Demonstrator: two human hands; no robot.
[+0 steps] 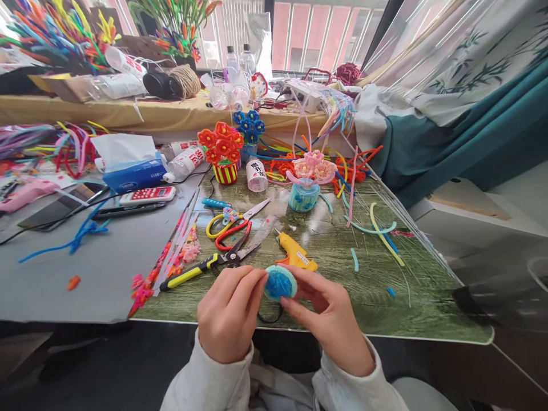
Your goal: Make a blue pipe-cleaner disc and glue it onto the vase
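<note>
Between my two hands, above the table's front edge, is a small round blue piece [279, 283] with a pale mint fuzzy rim, which looks made of pipe cleaner. My left hand [229, 311] pinches its left edge with thumb and fingertips. On the opposite side, my right hand [327, 317] grips the rim between thumb and fingers. Just behind the piece lies a yellow glue gun [297, 252], its nozzle pointing away to the left. Cutters with yellow-black handles [192, 272] and scissors with red and yellow handles [234, 231] rest to the left.
Farther back stand a pink flower pot [303, 197], a red flower pot [225, 173] and a cut plastic bottle [257, 174]. Pipe-cleaner pieces [387, 234] lie scattered at right. Leftward are a blue tissue pack [135, 174] and a red-white calculator [148, 195].
</note>
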